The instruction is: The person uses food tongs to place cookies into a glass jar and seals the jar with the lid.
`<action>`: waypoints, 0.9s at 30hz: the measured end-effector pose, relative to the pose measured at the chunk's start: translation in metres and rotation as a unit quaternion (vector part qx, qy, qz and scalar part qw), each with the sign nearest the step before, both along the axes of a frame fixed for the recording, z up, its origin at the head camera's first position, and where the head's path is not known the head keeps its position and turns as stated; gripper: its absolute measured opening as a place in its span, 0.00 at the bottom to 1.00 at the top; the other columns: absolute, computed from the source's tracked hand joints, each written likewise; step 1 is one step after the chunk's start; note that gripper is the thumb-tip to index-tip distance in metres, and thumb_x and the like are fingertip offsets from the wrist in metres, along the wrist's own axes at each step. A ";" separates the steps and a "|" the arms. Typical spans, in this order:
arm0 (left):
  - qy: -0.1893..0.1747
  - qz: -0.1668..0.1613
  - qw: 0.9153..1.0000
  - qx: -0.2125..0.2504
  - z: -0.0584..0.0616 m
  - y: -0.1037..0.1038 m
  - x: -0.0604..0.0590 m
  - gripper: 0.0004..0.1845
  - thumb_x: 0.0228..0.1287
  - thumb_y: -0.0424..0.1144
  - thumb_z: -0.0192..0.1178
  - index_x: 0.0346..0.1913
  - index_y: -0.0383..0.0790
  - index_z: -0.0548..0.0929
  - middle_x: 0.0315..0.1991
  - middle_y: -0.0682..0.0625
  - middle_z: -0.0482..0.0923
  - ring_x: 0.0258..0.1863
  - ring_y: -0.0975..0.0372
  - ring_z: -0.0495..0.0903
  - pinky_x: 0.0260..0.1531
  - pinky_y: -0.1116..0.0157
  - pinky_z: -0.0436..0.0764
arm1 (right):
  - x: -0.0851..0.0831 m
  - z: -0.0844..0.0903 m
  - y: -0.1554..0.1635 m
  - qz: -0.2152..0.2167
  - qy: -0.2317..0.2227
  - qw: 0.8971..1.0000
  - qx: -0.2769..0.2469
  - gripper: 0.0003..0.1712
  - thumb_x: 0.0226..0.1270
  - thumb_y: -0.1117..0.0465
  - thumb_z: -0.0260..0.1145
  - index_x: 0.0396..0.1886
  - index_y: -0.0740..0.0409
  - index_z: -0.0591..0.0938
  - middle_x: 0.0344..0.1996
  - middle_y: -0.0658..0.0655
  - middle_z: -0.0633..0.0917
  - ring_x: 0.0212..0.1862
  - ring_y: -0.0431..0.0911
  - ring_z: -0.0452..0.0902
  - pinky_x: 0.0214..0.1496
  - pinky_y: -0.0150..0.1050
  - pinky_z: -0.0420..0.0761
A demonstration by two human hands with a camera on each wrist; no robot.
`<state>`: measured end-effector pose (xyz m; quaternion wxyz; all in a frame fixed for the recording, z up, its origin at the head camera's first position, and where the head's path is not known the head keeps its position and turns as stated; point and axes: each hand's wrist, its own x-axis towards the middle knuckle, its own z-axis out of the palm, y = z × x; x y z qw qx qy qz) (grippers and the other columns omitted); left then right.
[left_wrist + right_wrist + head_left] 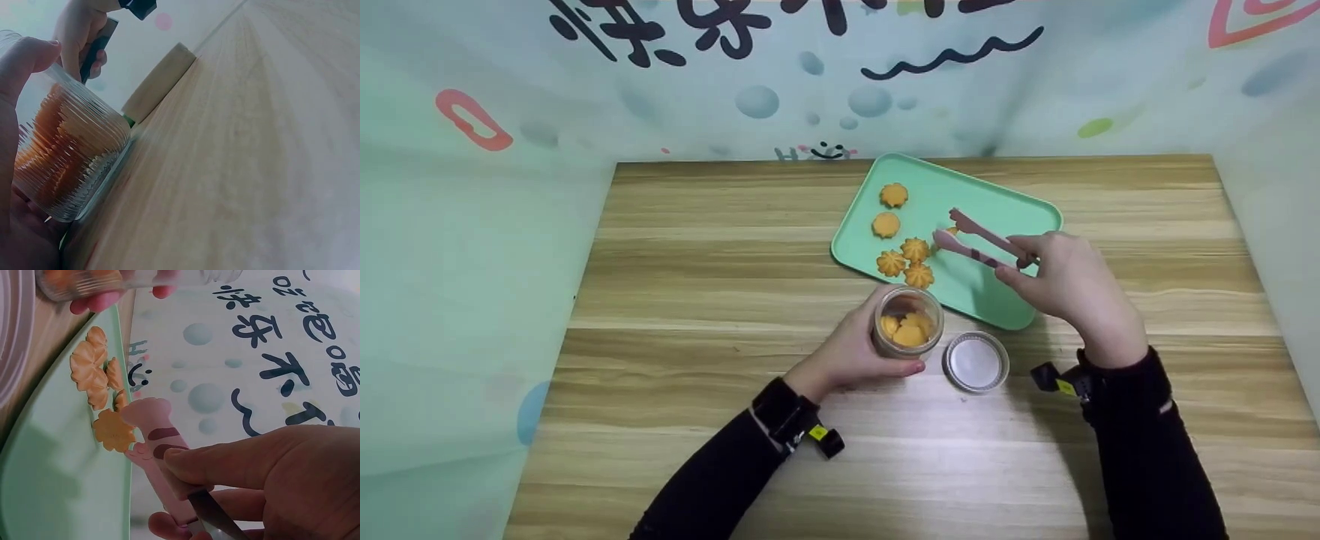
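Note:
My left hand (859, 341) is wrapped around a clear ribbed jar (101, 124) with several golden cookies (911, 330) inside; its mouth faces up in the head view. Over the green tray (990, 300), my right hand (1069, 281) holds pink tongs (986, 232) with paw-shaped tips, pinched between thumb and fingers. One flower-shaped cookie (114, 430) is at the tongs' tips, partly hidden by them in the head view; whether they grip it I cannot tell. Several more cookies (915, 250) lie on the tray's left part.
A round jar lid (976, 362) lies on the wooden table (697, 300), right of the jar and close to the tray's near edge. Behind the table hangs a printed cloth (780, 97) with dark lettering and bubbles. Each wrist wears a small black camera.

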<state>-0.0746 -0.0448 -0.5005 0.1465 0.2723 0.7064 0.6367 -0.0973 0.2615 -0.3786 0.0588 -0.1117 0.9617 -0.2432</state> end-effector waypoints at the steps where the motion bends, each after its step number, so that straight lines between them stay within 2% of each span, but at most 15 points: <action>1: 0.000 0.000 1.000 0.000 0.000 0.000 0.000 0.51 0.48 0.43 0.89 0.75 0.58 0.72 0.67 0.59 0.81 0.70 0.62 0.77 0.78 0.57 0.70 | 0.000 0.000 -0.001 0.001 -0.002 1.000 0.002 0.13 0.75 0.55 0.74 0.47 0.61 0.90 0.33 0.59 0.88 0.26 0.49 0.68 0.28 0.43 0.65; 13: -0.017 0.000 1.000 0.003 0.003 -0.001 0.002 0.52 0.47 0.42 0.90 0.76 0.58 0.72 0.68 0.59 0.80 0.70 0.62 0.77 0.79 0.56 0.70 | -0.003 -0.007 -0.005 0.013 -0.012 0.999 0.028 0.23 0.76 0.57 0.74 0.63 0.65 0.88 0.37 0.62 0.91 0.28 0.52 0.73 0.31 0.45 0.69; 21: -0.004 0.003 1.000 -0.001 0.003 0.000 0.002 0.52 0.47 0.42 0.89 0.76 0.57 0.72 0.68 0.59 0.80 0.70 0.62 0.77 0.78 0.56 0.70 | -0.003 -0.006 -0.006 0.014 0.003 1.000 0.018 0.21 0.75 0.58 0.74 0.61 0.66 0.89 0.38 0.62 0.92 0.32 0.53 0.75 0.33 0.45 0.68; 27: -0.011 0.000 1.000 0.004 0.001 0.000 0.002 0.52 0.48 0.42 0.89 0.76 0.59 0.72 0.68 0.59 0.80 0.70 0.62 0.77 0.78 0.56 0.70 | 0.000 -0.001 -0.004 0.017 -0.001 1.000 0.020 0.20 0.75 0.58 0.75 0.60 0.65 0.90 0.37 0.59 0.91 0.31 0.52 0.73 0.32 0.45 0.68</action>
